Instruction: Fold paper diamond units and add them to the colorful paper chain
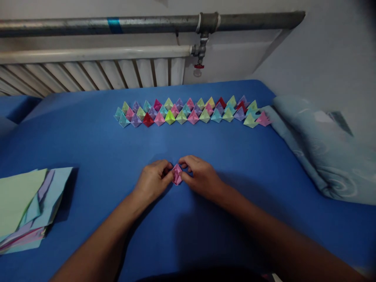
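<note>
A small pink folded-paper boat is between my two hands, above the middle of the blue surface. My left hand pinches its left side with thumb and forefinger. On the other side my right hand grips it the same way, thumb at the front. Beyond the hands, several folded-paper boats in green, blue, purple, pink and red stand in close rows across the far part of the surface.
A stack of coloured paper sheets lies at the left on the blue sheet. At the right is a rolled light-blue blanket against the wall. A white radiator and a metal pipe with a red-handled valve run along the back.
</note>
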Available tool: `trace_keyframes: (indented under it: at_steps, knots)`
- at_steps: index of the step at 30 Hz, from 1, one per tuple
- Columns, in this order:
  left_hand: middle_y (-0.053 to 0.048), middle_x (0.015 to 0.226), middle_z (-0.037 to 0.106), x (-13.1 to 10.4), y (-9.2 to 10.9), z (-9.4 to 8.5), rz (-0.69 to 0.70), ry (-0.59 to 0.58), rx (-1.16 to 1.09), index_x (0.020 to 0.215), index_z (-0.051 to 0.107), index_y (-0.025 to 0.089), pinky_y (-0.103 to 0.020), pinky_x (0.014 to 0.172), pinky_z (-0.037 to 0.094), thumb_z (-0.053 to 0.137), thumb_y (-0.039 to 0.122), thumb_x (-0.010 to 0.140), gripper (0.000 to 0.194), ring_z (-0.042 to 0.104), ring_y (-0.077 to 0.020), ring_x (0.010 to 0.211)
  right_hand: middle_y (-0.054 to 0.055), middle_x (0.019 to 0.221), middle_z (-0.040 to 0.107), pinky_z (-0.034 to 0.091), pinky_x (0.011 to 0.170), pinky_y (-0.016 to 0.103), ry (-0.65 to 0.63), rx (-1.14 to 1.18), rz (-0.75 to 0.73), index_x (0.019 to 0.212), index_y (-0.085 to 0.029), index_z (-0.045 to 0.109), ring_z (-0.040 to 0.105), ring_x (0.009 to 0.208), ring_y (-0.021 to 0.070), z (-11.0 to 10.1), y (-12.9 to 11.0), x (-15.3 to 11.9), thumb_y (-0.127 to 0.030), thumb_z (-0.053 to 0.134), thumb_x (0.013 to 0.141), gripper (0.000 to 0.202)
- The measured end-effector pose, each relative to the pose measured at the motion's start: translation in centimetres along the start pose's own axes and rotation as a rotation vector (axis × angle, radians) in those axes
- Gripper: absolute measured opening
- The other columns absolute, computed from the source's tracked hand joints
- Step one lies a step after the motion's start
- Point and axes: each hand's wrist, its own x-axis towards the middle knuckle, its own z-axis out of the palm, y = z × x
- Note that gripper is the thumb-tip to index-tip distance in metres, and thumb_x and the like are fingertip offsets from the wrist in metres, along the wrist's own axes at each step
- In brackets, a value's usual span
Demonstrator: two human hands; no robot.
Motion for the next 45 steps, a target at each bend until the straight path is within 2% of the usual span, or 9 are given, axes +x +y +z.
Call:
trace_keyframes:
  at_steps: [3,9,13,21,30,35,39,45]
  knots:
    - [-0.001,0.074,0.069,-0.2,0.2,0.4,0.015,0.010,0.068,0.081,0.065,0.019,-0.026,0.063,0.043,0.057,0.023,0.086,0.010,0.062,-0.0140,0.066,0.006,0.093,0.067,0.046,0.077,0.030,0.001,-0.048,0.000,0.097,-0.019,0.061,0.061,0.086,0.0175,0.2,0.1,0.1,-0.015,0.058,0.082,0.016]
    - [-0.002,0.073,0.068,-0.3,0.5,1.1,-0.031,0.049,0.207,0.086,0.064,0.017,-0.027,0.060,0.039,0.055,0.019,0.086,0.009,0.059,-0.0148,0.062,0.006,0.091,0.067,0.044,0.080,0.031,-0.006,-0.097,-0.009,0.097,-0.017,0.061,0.060,0.087,0.0184,0.4,-0.1,0.2,-0.017,0.059,0.085,0.012]
    - [-0.004,0.074,0.067,-0.1,0.8,1.3,-0.040,0.045,0.306,0.079,0.062,0.017,-0.027,0.059,0.037,0.056,0.016,0.085,0.008,0.058,-0.0161,0.064,0.006,0.091,0.067,0.044,0.080,0.030,-0.009,-0.114,-0.009,0.097,-0.017,0.060,0.060,0.087,0.0186,0.6,0.0,0.2,-0.016,0.061,0.084,0.013]
    - [-0.003,0.076,0.067,-0.2,0.7,1.2,-0.018,0.037,0.257,0.081,0.061,0.018,-0.027,0.060,0.039,0.055,0.021,0.088,0.010,0.058,-0.0151,0.064,0.005,0.090,0.066,0.043,0.078,0.029,-0.008,-0.115,-0.011,0.095,-0.018,0.060,0.059,0.085,0.0174,0.5,0.1,0.4,-0.019,0.062,0.084,0.011]
    - [-0.002,0.073,0.070,0.3,0.3,0.8,-0.068,-0.019,0.153,0.078,0.064,0.019,-0.027,0.061,0.041,0.055,0.022,0.087,0.013,0.061,-0.0149,0.063,0.003,0.092,0.066,0.040,0.072,0.028,-0.090,-0.098,0.125,0.095,-0.020,0.060,0.058,0.083,0.0166,-0.1,-0.6,1.3,-0.023,0.064,0.083,0.013]
    - [-0.002,0.073,0.072,0.7,0.4,0.5,-0.082,-0.071,0.108,0.077,0.064,0.019,-0.027,0.062,0.043,0.054,0.024,0.088,0.016,0.063,-0.0149,0.064,0.002,0.093,0.067,0.038,0.068,0.027,-0.097,-0.123,0.145,0.095,-0.022,0.061,0.058,0.083,0.0163,-0.1,-0.8,1.4,-0.025,0.064,0.084,0.012]
    - [-0.002,0.072,0.071,0.5,0.6,0.6,-0.040,-0.049,0.215,0.079,0.064,0.019,-0.027,0.060,0.040,0.052,0.027,0.089,0.018,0.062,-0.0156,0.063,0.002,0.093,0.066,0.037,0.065,0.027,-0.089,-0.132,0.128,0.095,-0.023,0.062,0.057,0.079,0.0151,0.1,-0.5,1.4,-0.026,0.063,0.084,0.011]
    - [-0.008,0.077,0.070,0.3,0.8,1.2,-0.038,0.003,0.386,0.084,0.063,0.017,-0.029,0.058,0.039,0.051,0.026,0.089,0.016,0.063,-0.0199,0.066,0.003,0.093,0.067,0.038,0.071,0.028,-0.078,-0.168,0.137,0.094,-0.021,0.062,0.058,0.085,0.0174,0.1,-0.9,1.3,-0.018,0.060,0.083,0.011]
